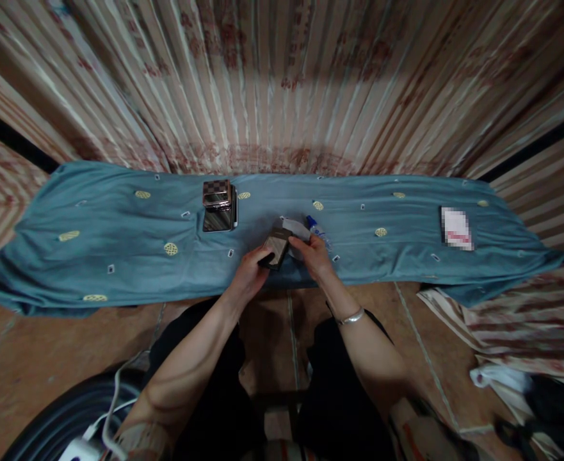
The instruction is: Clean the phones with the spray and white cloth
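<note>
My left hand (253,266) is closed round a dark, flat phone-like device (278,246) with a shiny face, held tilted above the blue cloth. In my right hand (314,251) is a thin pale grey cloth or wipe (295,225), pinched at the device's right edge. Part of that cloth hides behind the device and my fingers. Just beyond my right hand lies a clear bottle with a blue cap (312,221), partly covered by the hand.
The blue patterned cloth (118,256) covers a long narrow table. Left of my hands lie a stack of phones (218,219) and a checkered case (216,189). A blurred white and pink packet (456,227) sits far right. Pleated curtains (282,96) hang behind; a coiled black hose (61,416) is lower left.
</note>
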`<state>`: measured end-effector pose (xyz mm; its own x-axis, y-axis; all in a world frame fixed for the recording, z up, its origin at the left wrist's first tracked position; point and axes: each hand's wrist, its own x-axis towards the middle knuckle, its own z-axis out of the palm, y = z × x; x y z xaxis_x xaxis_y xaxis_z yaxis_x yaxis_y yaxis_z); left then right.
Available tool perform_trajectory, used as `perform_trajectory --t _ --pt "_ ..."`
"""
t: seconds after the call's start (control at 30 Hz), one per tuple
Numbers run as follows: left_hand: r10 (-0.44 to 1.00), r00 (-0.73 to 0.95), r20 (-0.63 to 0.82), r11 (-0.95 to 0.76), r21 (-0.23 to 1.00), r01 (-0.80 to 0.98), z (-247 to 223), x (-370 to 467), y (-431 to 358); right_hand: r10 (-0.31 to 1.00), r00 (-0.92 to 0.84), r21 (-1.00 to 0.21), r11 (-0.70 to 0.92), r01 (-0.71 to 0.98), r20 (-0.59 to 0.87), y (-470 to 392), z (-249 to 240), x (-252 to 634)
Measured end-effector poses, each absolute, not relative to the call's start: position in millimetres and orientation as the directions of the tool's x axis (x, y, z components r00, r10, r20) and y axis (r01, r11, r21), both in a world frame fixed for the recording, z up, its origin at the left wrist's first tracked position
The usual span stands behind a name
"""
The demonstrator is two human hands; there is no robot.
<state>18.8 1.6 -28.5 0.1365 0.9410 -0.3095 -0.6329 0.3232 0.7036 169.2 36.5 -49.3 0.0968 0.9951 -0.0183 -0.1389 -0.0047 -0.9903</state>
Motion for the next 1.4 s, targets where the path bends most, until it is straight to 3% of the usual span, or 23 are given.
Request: perform_trajectory --t 0.13,0.27,0.43,0.8,1.0,1.4 --pt "0.897 0.173 -0.407 0.424 0.68 -0.598 -26.6 16.1 0.0 0.985 0.04 -0.965 0.157 0.21 0.169 35.3 -50.6 173.3" --pt "0.88 0.189 -0.436 0.455 0.657 -0.602 -24.0 19.6 -4.1 0.915 -0.153 -0.785 0.4 0.473 0.374 28.2 -51.4 172.8" --pt "0.881 0.146 -0.449 0.434 0.648 -0.626 -19.5 23.7 -4.4 0.871 -0.324 -0.637 0.491 0.594 0.37 17.4 -51.2 163.0" --pt "0.877 0.144 -0.459 0.391 0.505 -0.77 -1.6 15.5 -0.9 0.832 -0.444 -0.581 0.552 0.598 0.333 -1.3 -43.2 143.9" --pt "0.867 0.062 -0.494 0.347 0.51 -0.787 0.3 7.6 6.8 0.778 -0.515 -0.583 0.618 0.527 0.36 -14.4 -38.5 137.0" --pt "0.92 0.014 -0.393 0.28 0.63 -0.724 -3.7 5.0 11.8 0.758 -0.528 -0.577 0.642 0.505 0.382 -26.7 -38.8 135.5"
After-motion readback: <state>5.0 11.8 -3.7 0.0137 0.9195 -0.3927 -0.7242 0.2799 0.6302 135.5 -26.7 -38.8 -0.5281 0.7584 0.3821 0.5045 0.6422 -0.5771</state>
